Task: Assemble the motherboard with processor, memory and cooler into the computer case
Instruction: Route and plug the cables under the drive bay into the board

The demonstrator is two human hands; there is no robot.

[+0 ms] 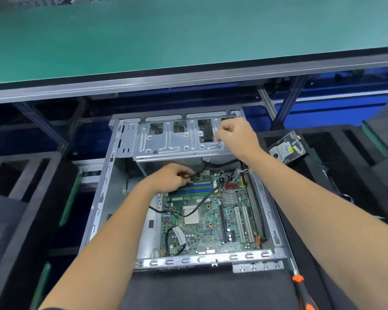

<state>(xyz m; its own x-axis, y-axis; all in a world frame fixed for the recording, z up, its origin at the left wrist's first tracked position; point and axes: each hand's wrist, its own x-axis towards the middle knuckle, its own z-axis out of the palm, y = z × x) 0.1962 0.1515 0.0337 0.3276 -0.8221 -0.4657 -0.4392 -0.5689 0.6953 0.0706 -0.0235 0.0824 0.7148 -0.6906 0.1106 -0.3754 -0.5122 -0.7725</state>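
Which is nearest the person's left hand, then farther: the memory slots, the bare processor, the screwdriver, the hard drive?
From the left hand, in the head view:
1. Memory slots, just under its fingers.
2. Processor, mid-board, toward the person.
3. Hard drive, far right, on black foam.
4. Screwdriver, bottom right.

We see bright, even overhead lighting with soft shadows; glare marks the case rim (208, 259) at six o'clock, blur softens eleven o'clock, and wide-angle distortion bends the edges.

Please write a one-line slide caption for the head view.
Left hand pinches a cable at the motherboard while right hand rests on the drive cage.
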